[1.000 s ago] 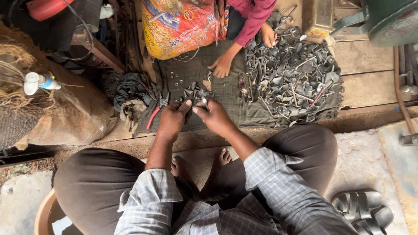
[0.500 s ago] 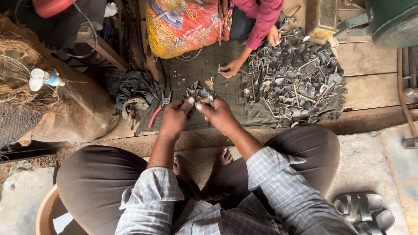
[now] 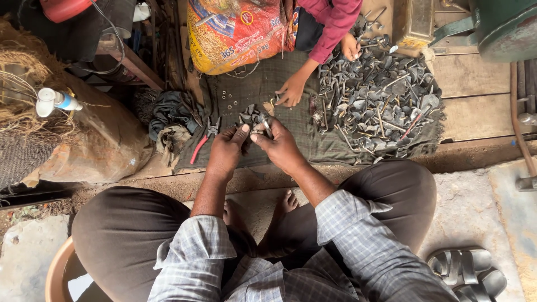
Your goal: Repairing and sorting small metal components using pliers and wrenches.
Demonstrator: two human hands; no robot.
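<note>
On the dark checked cloth point(image 3: 291, 151), your left hand point(image 3: 224, 154) and right hand point(image 3: 279, 146) pinch a small grey metal part point(image 3: 256, 124), red-handled pliers point(image 3: 202, 142) at nine o'clock

a floor-level metal workshop: heaped metal parts point(image 3: 380, 95), pliers point(image 3: 202, 142), dirty cloth point(image 3: 246, 89).

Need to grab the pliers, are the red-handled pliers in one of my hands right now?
No, the red-handled pliers lie on the cloth, left of the left hand.

Soft, even daylight, no glare. Sharp mid-frame; dim, murky shadow along top-left. Slight wide-angle stretch at edges.
</note>
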